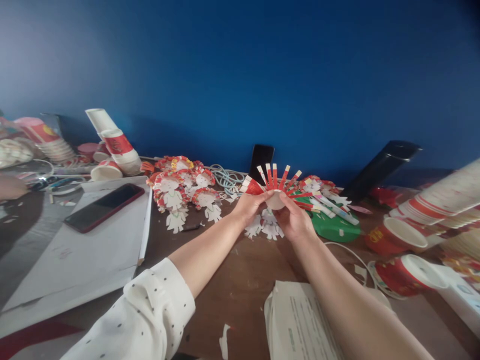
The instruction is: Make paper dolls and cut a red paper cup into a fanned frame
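Out over the desk, a cut paper cup point(275, 201) is held up by both hands. Its round white base faces me, and its side is slit into red strips with white tips that fan outward. My left hand point(250, 205) grips the cup's left edge, thumb near the base. On the other edge, my right hand point(296, 220) has its thumb and fingers closed on the cup. Just below the hands lie white paper figures point(268, 229). To the left is a cluster of paper dolls point(174, 192) with frilly red heads.
A green disc point(333, 230) with pens point(339, 211) lies right of the hands. A phone point(262, 155) leans near the blue wall; another phone point(105, 206) rests on a white board point(93, 250). Paper cups point(397, 235) stand at right. A paper stack point(296, 320) sits in front.
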